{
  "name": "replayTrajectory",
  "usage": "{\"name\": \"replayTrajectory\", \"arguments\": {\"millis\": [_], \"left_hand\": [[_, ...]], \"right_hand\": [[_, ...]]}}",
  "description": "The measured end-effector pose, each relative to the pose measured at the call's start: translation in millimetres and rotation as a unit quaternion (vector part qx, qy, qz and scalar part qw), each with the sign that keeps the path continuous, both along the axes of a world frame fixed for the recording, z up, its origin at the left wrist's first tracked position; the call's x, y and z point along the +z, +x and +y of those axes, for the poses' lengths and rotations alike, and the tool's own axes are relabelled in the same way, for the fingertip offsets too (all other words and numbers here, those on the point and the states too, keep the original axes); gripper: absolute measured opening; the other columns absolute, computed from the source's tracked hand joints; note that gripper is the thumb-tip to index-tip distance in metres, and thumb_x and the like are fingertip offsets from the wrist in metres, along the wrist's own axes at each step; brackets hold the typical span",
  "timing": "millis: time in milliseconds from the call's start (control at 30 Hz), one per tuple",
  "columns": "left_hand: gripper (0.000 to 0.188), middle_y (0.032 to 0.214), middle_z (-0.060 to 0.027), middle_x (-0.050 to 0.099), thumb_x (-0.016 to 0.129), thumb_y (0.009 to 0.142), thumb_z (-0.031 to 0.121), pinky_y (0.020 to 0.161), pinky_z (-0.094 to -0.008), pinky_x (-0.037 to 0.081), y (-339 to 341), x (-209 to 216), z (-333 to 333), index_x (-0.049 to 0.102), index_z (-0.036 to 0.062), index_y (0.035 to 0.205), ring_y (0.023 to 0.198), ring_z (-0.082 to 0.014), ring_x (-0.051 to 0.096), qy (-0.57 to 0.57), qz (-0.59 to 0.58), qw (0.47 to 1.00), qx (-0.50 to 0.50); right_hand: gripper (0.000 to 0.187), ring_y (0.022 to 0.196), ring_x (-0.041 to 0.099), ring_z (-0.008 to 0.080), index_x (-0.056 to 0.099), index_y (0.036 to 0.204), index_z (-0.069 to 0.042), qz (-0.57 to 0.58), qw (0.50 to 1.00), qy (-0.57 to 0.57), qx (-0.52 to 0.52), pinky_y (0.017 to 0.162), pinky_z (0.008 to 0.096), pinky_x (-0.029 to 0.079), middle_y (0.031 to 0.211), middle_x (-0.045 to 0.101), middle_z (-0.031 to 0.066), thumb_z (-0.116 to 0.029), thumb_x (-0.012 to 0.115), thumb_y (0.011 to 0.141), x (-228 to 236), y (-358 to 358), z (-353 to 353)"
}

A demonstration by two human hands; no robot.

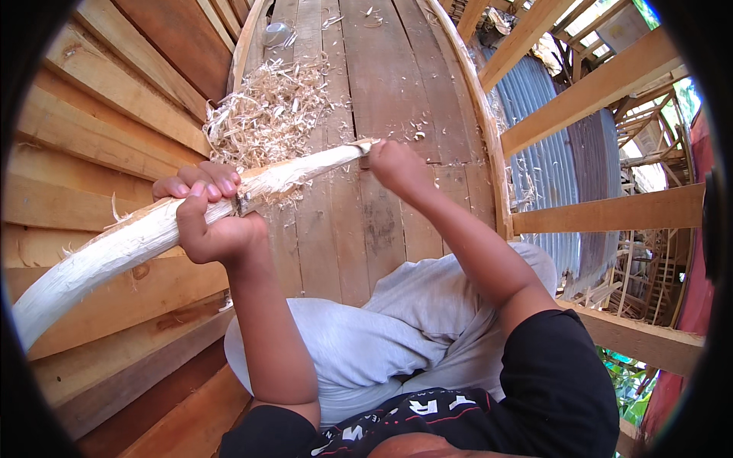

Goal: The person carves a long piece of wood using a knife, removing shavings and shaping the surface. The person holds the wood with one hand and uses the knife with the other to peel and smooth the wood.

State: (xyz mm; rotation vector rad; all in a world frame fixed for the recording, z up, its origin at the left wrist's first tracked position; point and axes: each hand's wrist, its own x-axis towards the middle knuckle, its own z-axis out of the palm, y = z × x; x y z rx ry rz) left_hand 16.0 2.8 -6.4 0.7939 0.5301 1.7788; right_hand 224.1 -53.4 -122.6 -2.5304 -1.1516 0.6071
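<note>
A long, pale peeled branch [126,238] slants across the view, from the lower left up toward the middle. Its surface is freshly whittled, with a darker knot and rough fibres near my left hand [210,210]. The fingers of that hand wrap around the branch. At the branch's far tip, my right hand [397,166] is closed in a fist. A small dark blade edge [364,149] shows between the fist and the wood, touching the branch; it looks like a knife, its handle hidden in my fingers.
Curled wood shavings [267,114] are heaped on the plank floor [340,252]. A clear cup-like container [276,34] sits at the far end. Plank walls [92,153] rise at left; wooden rails [611,210] and corrugated metal sheets [546,160] stand at right. My crossed legs [382,328] are in front.
</note>
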Motion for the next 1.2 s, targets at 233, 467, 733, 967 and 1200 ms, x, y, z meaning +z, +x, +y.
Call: {"name": "replayTrajectory", "arguments": {"millis": [233,467,733,967,1200], "left_hand": [[0.014,0.060,0.0003,0.036,0.049,0.067,0.009,0.057,-0.0278,0.036,-2.4,0.3,0.1,0.039,0.0139,0.076,0.054,-0.0131,0.036,-0.010,0.011,1.000,0.015],[0.016,0.059,-0.0010,0.036,0.049,0.067,0.008,0.055,-0.0289,0.038,-6.7,-1.5,2.8,0.039,0.0129,0.078,0.052,-0.0141,0.038,0.023,0.011,1.000,-0.005],[0.017,0.058,-0.0017,0.037,0.049,0.067,0.007,0.055,-0.0296,0.040,-1.8,-1.4,3.3,0.039,0.0119,0.080,0.051,-0.0150,0.039,0.015,-0.013,1.000,-0.014],[0.020,0.060,-0.0034,0.040,0.050,0.068,0.006,0.058,-0.0301,0.041,-3.8,-4.7,-1.1,0.039,0.0106,0.084,0.053,-0.0147,0.040,0.132,0.010,0.983,-0.130],[0.022,0.061,-0.0039,0.041,0.052,0.068,0.005,0.057,-0.0295,0.041,10.6,4.3,-7.4,0.039,0.0106,0.085,0.054,-0.0142,0.041,0.166,0.023,0.972,-0.163]], "right_hand": [[0.052,0.089,0.065,0.0444,0.069,0.086,0.003,0.011,1.000,0.006,0.026,0.085,0.0524,0.049,0.093,0.067,0.0274,-0.031,0.032,0.095,8.8,-5.2,0.5],[0.051,0.092,0.065,0.0432,0.070,0.089,0.002,-0.032,0.998,-0.051,0.010,0.085,0.0527,0.049,0.095,0.066,0.0281,-0.031,0.031,0.096,2.3,2.1,0.9],[0.051,0.102,0.062,0.0428,0.068,0.100,0.002,0.008,0.999,-0.049,-0.003,0.091,0.0510,0.047,0.106,0.065,0.0263,-0.033,0.031,0.095,-22.2,30.5,-2.5],[0.038,0.104,0.065,0.0363,0.069,0.108,-0.004,-0.026,0.991,-0.134,-0.005,0.087,0.0476,0.051,0.111,0.067,0.0192,-0.022,0.039,0.093,-11.5,24.5,-11.8],[0.048,0.104,0.063,0.0402,0.068,0.105,0.000,-0.009,0.996,-0.086,-0.018,0.092,0.0489,0.048,0.111,0.065,0.0243,-0.032,0.033,0.097,-62.3,51.5,-7.0]]}}
